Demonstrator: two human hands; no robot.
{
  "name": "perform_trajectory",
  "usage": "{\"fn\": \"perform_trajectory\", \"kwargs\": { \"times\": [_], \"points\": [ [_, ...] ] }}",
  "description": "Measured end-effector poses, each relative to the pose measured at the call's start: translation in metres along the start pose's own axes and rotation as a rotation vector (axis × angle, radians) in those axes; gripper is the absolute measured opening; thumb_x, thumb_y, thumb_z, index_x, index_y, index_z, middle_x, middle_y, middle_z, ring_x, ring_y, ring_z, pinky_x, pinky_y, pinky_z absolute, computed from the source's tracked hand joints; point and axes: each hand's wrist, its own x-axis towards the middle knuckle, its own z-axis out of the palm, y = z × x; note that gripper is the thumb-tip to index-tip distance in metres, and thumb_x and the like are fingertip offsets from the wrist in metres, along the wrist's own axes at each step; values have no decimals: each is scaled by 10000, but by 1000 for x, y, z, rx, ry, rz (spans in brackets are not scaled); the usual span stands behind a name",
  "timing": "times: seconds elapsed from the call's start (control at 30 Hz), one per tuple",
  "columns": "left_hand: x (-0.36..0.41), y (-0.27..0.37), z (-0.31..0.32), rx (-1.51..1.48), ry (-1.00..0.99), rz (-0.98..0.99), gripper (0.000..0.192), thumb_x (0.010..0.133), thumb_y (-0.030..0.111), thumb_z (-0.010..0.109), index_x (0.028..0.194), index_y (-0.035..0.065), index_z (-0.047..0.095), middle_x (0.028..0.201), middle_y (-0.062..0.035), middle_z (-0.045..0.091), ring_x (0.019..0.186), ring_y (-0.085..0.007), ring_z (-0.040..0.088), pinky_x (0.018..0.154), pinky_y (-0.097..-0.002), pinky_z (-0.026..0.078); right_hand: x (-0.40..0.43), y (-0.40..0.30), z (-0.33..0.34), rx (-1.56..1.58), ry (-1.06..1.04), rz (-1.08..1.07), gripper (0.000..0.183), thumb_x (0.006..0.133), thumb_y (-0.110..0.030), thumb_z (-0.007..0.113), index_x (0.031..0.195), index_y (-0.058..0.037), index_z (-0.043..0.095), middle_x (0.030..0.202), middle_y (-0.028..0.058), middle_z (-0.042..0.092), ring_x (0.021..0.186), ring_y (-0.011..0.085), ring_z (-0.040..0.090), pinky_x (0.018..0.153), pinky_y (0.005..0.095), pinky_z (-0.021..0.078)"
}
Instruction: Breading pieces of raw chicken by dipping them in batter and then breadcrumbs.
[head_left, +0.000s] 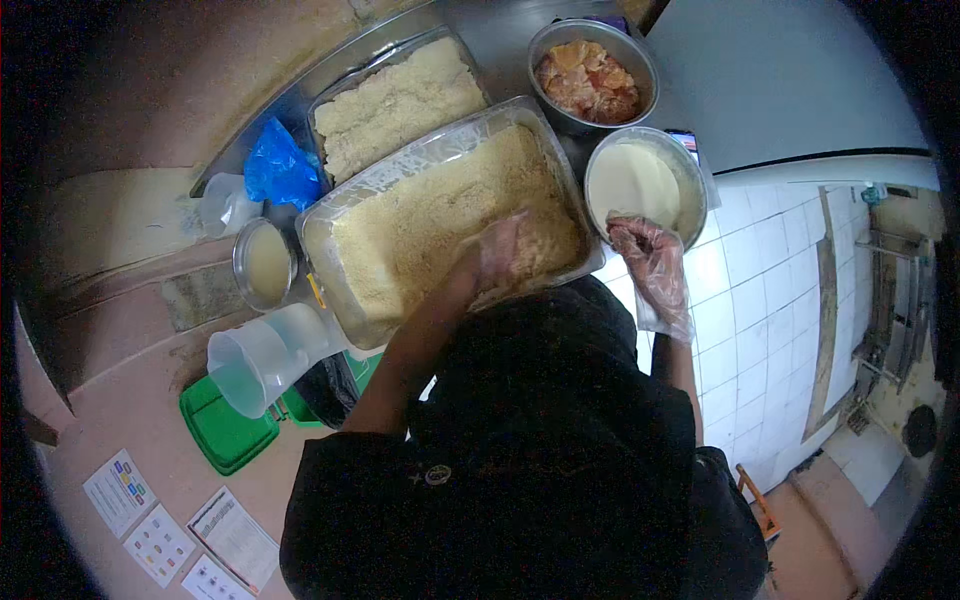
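Note:
My left hand, blurred and seemingly in a clear plastic glove, is down in a clear plastic tub of crumbs. A pale, coated lump lies by its fingers; whether the hand grips it is unclear. My right hand, in a clear plastic glove, is at the near rim of a metal bowl of cream-coloured batter. Its fingers are curled together and their tips look crusted with crumbs. Anything inside them is hidden. Beyond the batter stands a metal pot of raw meat pieces.
Behind the crumb tub stands another tub of pale, coated pieces. At left are a blue plastic bag, a small bowl of pale liquid and a translucent jug. A phone lies beside the batter bowl.

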Motion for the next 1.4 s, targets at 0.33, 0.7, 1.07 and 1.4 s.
{"fn": "perform_trajectory", "kwargs": {
  "times": [0.33,0.7,1.07,1.4],
  "points": [
    [40,-24,-2,-1113,-507,450,515,1055,402,512,1437,58,472,1303,-151,619,1072,-244,638,940,-425,538,-8,12,-9,106,19,89,219,940,-85,663,1114,20,745,981,129,767,887,194,715,824,318,564],
    [64,-70,-136,470,617,385,441,1036,378,477,1352,84,564,1342,-76,603,1187,-226,586,959,-386,521,3,1,-5,16,42,10,205,953,-146,691,1072,7,754,969,148,773,889,214,730,814,339,566],
    [57,-106,-11,1043,706,672,325,934,349,631,1118,96,716,1220,-193,682,1224,-364,599,1067,-579,412,-4,13,-4,-45,30,29,295,959,-231,696,1073,37,747,1016,193,751,928,253,721,843,351,556],
    [2,-35,-32,1143,935,870,345,1020,372,534,1159,101,695,1093,-138,741,1071,-346,671,994,-525,477,10,0,3,-56,-4,-4,272,949,-213,702,1090,14,753,933,153,763,866,210,713,804,344,554]
  ]
}}
